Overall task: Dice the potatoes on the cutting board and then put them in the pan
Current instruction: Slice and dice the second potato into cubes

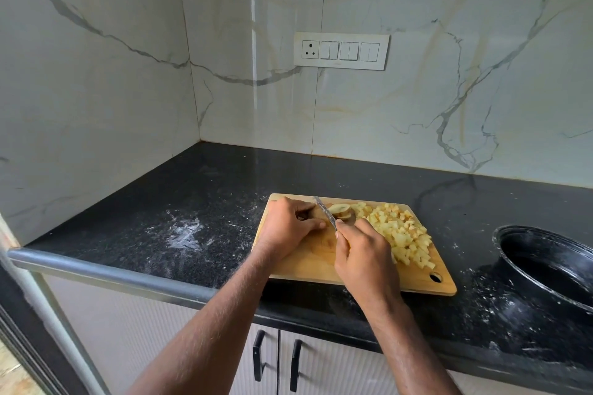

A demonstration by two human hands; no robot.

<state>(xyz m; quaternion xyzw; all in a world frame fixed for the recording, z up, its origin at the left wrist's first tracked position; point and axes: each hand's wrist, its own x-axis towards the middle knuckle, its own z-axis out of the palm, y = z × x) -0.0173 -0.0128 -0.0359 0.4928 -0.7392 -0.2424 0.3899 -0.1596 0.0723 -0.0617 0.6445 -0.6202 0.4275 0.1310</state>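
Your right hand [362, 253] grips the knife [325, 212] over sliced potato [340, 210]. Your left hand [288, 224] curls its fingers, steadying it. Diced pieces [401, 231] crowd the cutting board's [308, 261] right edge.

A black speckled granite countertop [199, 202] fills the corner, smeared with a white powdery patch [186, 234] near its front left. Behind it rise glossy marble-patterned wall panels [96, 74], the back one carrying a white switchboard [341, 51] with one socket and several switches. Below the counter sit pale ribbed cabinet doors [330, 369] with black handles [258, 355].
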